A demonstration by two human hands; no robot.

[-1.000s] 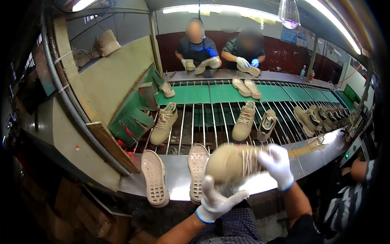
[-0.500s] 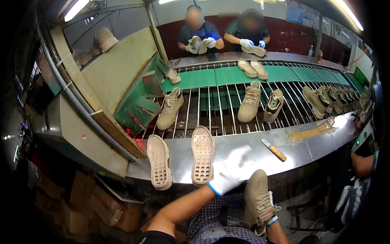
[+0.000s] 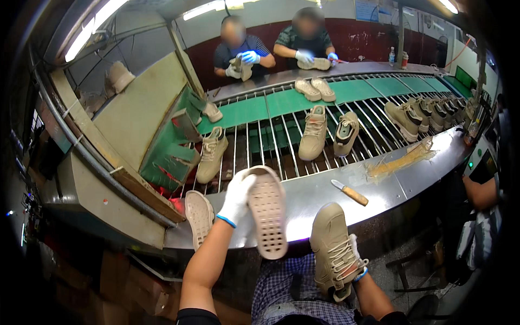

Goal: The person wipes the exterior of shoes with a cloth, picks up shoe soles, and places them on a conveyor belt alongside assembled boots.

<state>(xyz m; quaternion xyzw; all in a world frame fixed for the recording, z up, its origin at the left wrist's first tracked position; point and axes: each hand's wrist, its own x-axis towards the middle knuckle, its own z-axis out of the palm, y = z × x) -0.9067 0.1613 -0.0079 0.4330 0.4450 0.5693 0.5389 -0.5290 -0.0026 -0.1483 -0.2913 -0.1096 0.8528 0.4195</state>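
Note:
My left hand [image 3: 238, 196], in a white glove with a blue cuff, grips a beige shoe sole [image 3: 268, 214] by its upper left edge. The sole is raised at the front edge of the metal counter, its perforated face toward me. A second beige sole [image 3: 199, 214] lies on the counter, partly behind my left forearm. My right hand [image 3: 355, 250], gloved as well, is closed on a laced beige shoe [image 3: 331, 241] held toe up over my lap; the shoe hides most of the fingers.
A wooden-handled knife [image 3: 351, 193] lies on the metal counter [image 3: 303, 196]. Behind it, beige shoes [image 3: 313, 132] stand on a bar rack [image 3: 281, 146], several more at right. Across the rack, two gloved co-workers [image 3: 238, 51] handle shoe parts. A wooden-edged panel [image 3: 135, 195] borders the left.
My left hand has moved left and grasped the nearer sole, lifting it off the counter. The shoe in my right hand has risen slightly. The whole view has shifted.

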